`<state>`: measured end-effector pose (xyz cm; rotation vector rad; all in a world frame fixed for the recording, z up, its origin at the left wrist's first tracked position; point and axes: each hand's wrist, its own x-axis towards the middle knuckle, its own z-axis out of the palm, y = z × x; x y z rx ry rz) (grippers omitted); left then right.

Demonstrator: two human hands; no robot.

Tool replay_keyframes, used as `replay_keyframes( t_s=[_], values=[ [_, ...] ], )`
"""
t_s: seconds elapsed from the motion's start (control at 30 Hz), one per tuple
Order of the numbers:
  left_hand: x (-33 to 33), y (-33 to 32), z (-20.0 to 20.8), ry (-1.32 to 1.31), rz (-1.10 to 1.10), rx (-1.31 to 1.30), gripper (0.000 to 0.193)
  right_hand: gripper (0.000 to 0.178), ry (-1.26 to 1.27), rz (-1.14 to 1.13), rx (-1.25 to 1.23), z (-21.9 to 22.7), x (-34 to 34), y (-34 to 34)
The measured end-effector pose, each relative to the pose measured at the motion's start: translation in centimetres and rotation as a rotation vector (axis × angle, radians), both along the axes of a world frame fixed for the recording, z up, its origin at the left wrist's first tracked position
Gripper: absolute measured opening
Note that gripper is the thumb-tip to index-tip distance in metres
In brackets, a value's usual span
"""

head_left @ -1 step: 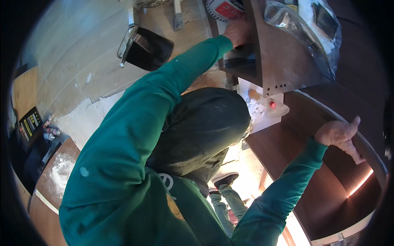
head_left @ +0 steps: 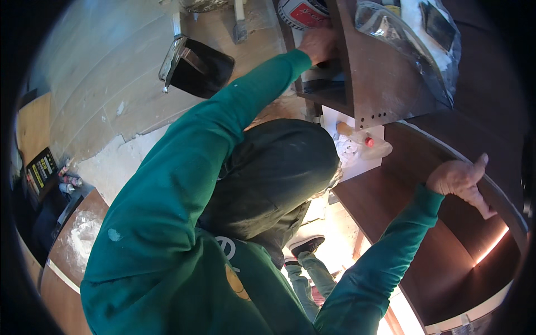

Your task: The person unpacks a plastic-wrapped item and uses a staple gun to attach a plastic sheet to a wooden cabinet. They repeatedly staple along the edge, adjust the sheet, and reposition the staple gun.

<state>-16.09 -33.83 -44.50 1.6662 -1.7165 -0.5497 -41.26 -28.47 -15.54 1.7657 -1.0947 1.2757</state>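
Note:
My left hand [head_left: 319, 44] reaches into a dark brown wooden compartment [head_left: 349, 61] at the top. Its fingers are hidden inside, so what they touch does not show. Just beyond that hand sits a rounded red, white and black item [head_left: 304, 12], partly cut off by the picture's edge. On the right, my right hand [head_left: 455, 181] lies against the curved rim of a brown cabinet [head_left: 402, 139], thumb raised and fingers stretched along the panel's inner side. Nothing else shows in it.
A black-seated metal chair [head_left: 204, 68] stands at upper left. Clear plastic wrapping [head_left: 410, 42] lies over the compartment. A red-capped clear bottle [head_left: 377, 146] sits on a white surface. Bright light comes from a strip [head_left: 491, 247] inside the cabinet. Another person's shoe [head_left: 308, 244] shows below.

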Motion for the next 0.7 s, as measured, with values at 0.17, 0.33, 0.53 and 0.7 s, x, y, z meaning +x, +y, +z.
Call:
replay_keyframes(
  t_s=[0.17, 0.33, 0.53, 0.7],
  values=[
    [1.2, 2.5, 0.6, 0.059, 0.131, -0.136, 0.069, 0.056, -0.259, 0.160, -0.076, -0.1, 1.5, 0.1],
    [1.8, 5.9, 1.9, -0.020, 0.152, -0.015, 0.067, 0.084, -0.391, 0.045, 0.010, 0.2, 2.1, 0.5],
    [4.3, 6.9, 3.4, -0.047, 0.036, 0.120, 0.067, 0.086, -0.471, 0.226, 0.064, 1.1, 3.7, 0.4],
    [5.4, 8.1, 2.6, -0.029, 0.127, 0.162, 0.070, 0.084, -0.591, 0.298, 0.072, 1.4, 4.9, 1.1]
  ],
)
